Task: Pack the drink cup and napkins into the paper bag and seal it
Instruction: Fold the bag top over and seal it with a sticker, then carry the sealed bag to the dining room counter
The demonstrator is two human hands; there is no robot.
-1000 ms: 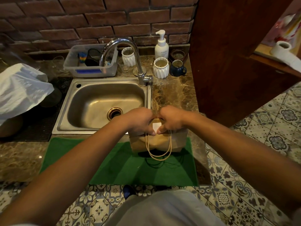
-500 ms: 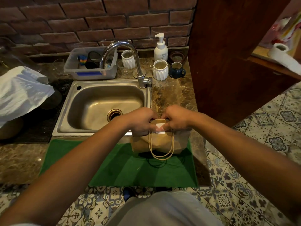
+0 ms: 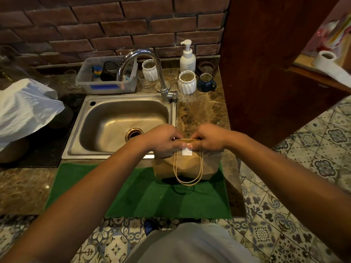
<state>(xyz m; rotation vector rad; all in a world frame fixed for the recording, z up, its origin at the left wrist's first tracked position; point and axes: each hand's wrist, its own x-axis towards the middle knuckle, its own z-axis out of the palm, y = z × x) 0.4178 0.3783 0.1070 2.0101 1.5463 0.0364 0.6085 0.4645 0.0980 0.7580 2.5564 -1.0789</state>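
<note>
Hands come first, close to the camera. The left hand (image 3: 163,140) and the right hand (image 3: 208,138) both pinch the folded top of the paper bag (image 3: 187,165), which stands on the green mat (image 3: 133,194) by the sink (image 3: 121,126). A white sticker (image 3: 187,151) sits over the fold. The drink cup and napkins cannot be seen; they are probably inside. Sealing looks almost done.

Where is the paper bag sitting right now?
In the head view the paper bag stands on the right part of the green mat, just in front of the sink, with the left hand and right hand pinching its top.
</note>
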